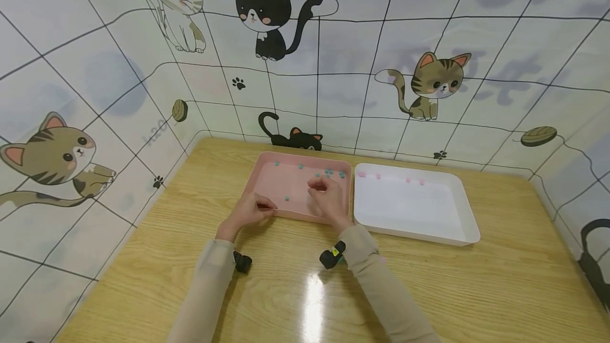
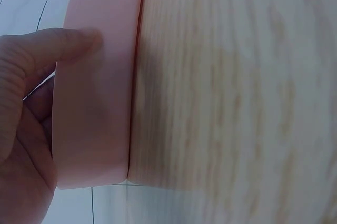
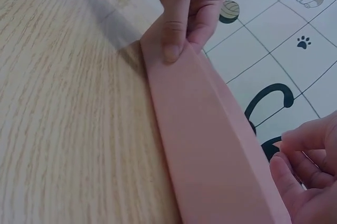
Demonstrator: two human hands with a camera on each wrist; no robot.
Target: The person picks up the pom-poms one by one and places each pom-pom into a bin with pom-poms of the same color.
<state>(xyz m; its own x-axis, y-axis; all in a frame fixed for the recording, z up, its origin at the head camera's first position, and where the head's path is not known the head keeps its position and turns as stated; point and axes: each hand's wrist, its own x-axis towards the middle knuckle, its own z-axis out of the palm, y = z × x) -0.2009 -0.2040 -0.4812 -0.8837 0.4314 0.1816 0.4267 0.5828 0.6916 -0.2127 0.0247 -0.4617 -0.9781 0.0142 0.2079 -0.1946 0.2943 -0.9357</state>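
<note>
— Status of the left hand [image 1: 247,213]?
— It grips the near wall of a shallow, rectangular pink tray [image 1: 278,181] close to the left corner, thumb pressed outside, other fingers over the rim.
— And the right hand [image 1: 330,197]?
— Above the tray's right part, thumb and index fingertips nearly together; whether anything sits between, I can't tell.
— Where are the small, round teal beads [image 1: 287,198]?
— Inside the pink tray, several clustered towards its far right corner. Small pale pink beads [image 1: 362,174] lie along the far side of a shallow, rectangular white tray [image 1: 410,205], just beside it.
</note>
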